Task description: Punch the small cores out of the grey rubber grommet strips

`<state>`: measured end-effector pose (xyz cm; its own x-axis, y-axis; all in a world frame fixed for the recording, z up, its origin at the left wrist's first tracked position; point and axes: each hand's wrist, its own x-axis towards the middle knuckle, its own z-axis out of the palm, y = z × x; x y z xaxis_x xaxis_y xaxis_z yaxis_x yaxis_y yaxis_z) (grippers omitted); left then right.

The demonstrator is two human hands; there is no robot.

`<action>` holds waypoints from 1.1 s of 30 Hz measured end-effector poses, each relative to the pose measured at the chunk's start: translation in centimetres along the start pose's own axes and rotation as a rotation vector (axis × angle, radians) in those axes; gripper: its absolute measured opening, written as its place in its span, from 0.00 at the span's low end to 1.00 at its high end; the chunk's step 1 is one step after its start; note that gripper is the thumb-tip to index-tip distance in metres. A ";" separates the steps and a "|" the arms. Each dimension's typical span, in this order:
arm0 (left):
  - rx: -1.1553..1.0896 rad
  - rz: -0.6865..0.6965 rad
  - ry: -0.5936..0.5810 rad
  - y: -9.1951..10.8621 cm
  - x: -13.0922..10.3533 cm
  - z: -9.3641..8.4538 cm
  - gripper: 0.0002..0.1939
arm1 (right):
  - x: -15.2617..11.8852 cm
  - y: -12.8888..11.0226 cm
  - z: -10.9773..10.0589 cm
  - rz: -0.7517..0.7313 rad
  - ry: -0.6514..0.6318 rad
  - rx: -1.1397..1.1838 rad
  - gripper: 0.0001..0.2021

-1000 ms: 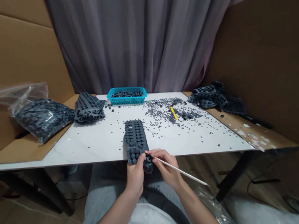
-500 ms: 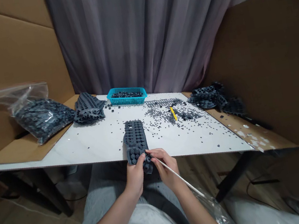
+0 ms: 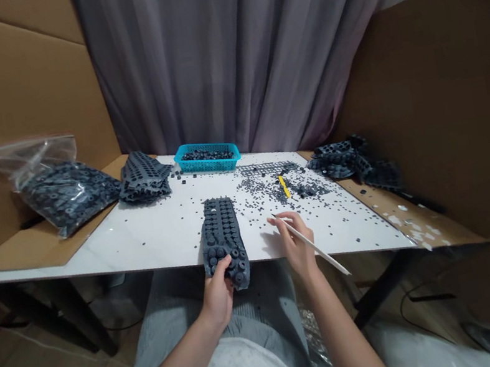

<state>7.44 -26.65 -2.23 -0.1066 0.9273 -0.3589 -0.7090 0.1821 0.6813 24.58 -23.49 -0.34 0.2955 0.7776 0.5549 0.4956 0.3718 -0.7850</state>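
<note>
My left hand [image 3: 219,292] grips the near end of a dark grey moulded rubber sheet [image 3: 220,226], its thumb on top. Rows of round knobs and holes cover the sheet, which reaches over the table's front edge. My right hand [image 3: 299,243] is closed around a thin white stick [image 3: 315,245] with a dark pointed tip, apart from the sheet and above the table's front. Beyond that hand, small dark round bits [image 3: 265,189] lie scattered around a yellow tool [image 3: 284,186].
A turquoise basket [image 3: 208,166] of dark pieces stands at the back. To the left are stacked rubber sheets [image 3: 142,176] and a clear bag [image 3: 69,192] full of dark parts. More crumpled sheets [image 3: 340,158] lie right. Cardboard walls [image 3: 441,111] flank the white table [image 3: 156,243].
My right hand has moved away from the sheet to the right with the white stick, whose tip has come off the sheet. My left hand still holds the sheet's near end.
</note>
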 end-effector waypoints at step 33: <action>0.232 -0.485 -0.225 10.2 7.5 4.0 0.26 | 24.6 2.9 15.6 -0.057 -0.398 0.114 0.18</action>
<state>2.20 -16.49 4.57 0.3608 0.7621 -0.5376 -0.4659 0.6466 0.6040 20.57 4.58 6.72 -0.0797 0.8809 0.4665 0.4019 0.4567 -0.7937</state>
